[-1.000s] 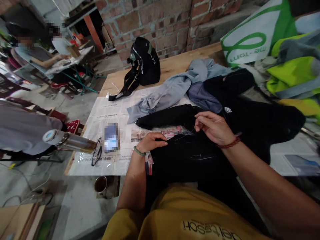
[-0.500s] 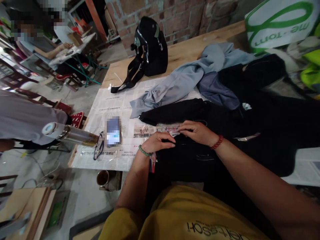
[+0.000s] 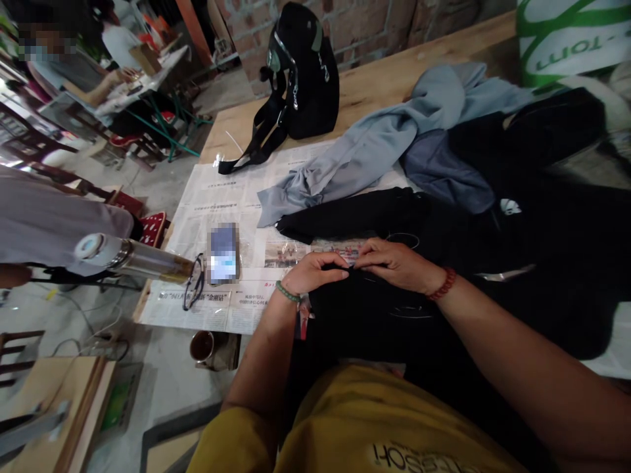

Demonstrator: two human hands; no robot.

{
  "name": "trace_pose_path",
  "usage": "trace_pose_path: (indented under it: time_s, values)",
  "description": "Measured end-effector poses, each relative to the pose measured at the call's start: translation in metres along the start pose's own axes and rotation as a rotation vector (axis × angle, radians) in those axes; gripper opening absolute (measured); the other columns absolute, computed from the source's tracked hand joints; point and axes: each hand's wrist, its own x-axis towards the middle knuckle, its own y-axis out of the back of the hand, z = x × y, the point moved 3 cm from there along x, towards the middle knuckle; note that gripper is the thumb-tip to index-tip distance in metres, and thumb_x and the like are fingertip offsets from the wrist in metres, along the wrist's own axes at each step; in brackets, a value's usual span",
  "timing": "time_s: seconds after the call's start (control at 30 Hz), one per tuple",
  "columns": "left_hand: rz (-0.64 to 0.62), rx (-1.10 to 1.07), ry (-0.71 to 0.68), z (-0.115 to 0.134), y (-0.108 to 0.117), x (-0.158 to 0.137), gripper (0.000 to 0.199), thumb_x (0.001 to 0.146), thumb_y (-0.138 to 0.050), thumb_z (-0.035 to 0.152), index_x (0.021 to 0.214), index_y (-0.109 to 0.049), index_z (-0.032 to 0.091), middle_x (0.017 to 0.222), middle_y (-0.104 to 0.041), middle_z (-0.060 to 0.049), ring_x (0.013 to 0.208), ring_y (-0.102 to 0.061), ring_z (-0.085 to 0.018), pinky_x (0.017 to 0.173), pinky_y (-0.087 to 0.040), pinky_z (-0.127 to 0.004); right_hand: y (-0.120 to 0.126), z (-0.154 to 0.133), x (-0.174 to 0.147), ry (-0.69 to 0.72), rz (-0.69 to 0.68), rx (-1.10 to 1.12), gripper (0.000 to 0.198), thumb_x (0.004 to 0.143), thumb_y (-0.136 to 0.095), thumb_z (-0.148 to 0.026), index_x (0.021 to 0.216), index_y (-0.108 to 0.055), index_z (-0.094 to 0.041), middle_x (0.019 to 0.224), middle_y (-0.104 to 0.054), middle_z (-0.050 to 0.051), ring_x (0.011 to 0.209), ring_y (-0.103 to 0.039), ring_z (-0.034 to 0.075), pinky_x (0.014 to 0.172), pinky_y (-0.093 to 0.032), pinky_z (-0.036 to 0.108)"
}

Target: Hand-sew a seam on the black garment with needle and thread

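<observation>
A black garment (image 3: 365, 315) lies across the table's front, with pale loose threads on it. My left hand (image 3: 318, 272), with a green beaded bracelet, pinches the garment's upper left edge. My right hand (image 3: 397, 264), wearing a red bracelet, is closed at the same edge, its fingertips almost touching those of the left. Anything small between the right fingertips, such as a needle, is too fine to make out. A curled white thread (image 3: 407, 238) shows just above the right hand. Behind my hands lies a black sleeve (image 3: 345, 213).
Newspaper (image 3: 197, 197) covers the table, with a phone (image 3: 223, 253), glasses (image 3: 194, 282) and a lidded flask (image 3: 133, 256) at left. Grey cloth (image 3: 374, 144) and a black bag (image 3: 308, 79) lie behind. A brown cup (image 3: 202, 346) stands below the table edge. Other people sit at left.
My left fingers have closed on the black cloth edge, and my right fingertips have come down to meet them. The view has shifted slightly.
</observation>
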Motion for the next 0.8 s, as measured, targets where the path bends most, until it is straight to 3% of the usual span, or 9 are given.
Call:
trace_pose_path:
  time_s: [0.13, 0.3, 0.63, 0.8]
  values:
    - [0.007, -0.039, 0.018, -0.0035, 0.0006, -0.0004, 0.024, 0.068, -0.071, 0.033, 0.079, -0.066, 0.012, 0.074, -0.06, 0.0, 0.068, -0.052, -0.01, 0.067, -0.039, -0.022, -0.0034, -0.0031, -0.0004, 0.059, -0.028, -0.048, 0.024, 0.088, -0.045, -0.023, 0.091, -0.069, -0.021, 0.08, -0.062, 0.004, 0.076, -0.058, 0.011, 0.069, -0.045, 0.024]
    - [0.022, -0.092, 0.05, -0.0073, 0.0009, -0.0002, 0.026, 0.066, -0.072, 0.034, 0.078, -0.066, 0.012, 0.07, -0.058, 0.001, 0.062, -0.049, -0.007, 0.061, -0.037, -0.02, -0.0052, -0.0035, -0.0023, 0.09, -0.057, -0.004, 0.025, 0.088, -0.043, -0.02, 0.096, -0.067, -0.02, 0.085, -0.065, 0.004, 0.077, -0.06, 0.011, 0.068, -0.046, 0.022]
    - [0.026, -0.166, 0.066, -0.0065, 0.0017, -0.0004, 0.027, 0.064, -0.074, 0.033, 0.078, -0.066, 0.012, 0.067, -0.059, 0.002, 0.06, -0.049, -0.007, 0.058, -0.036, -0.02, -0.0024, -0.0064, 0.0002, 0.031, -0.078, 0.072, 0.026, 0.086, -0.044, -0.023, 0.091, -0.069, -0.019, 0.086, -0.069, 0.005, 0.08, -0.065, 0.012, 0.071, -0.048, 0.023]
    - [0.0, -0.198, 0.052, -0.0024, 0.0018, 0.0004, 0.027, 0.063, -0.074, 0.034, 0.076, -0.066, 0.012, 0.068, -0.059, 0.002, 0.061, -0.049, -0.007, 0.06, -0.037, -0.021, -0.0039, -0.0011, -0.0007, -0.067, -0.097, 0.123, 0.025, 0.085, -0.047, -0.028, 0.093, -0.069, -0.019, 0.087, -0.07, 0.004, 0.08, -0.065, 0.013, 0.072, -0.049, 0.023]
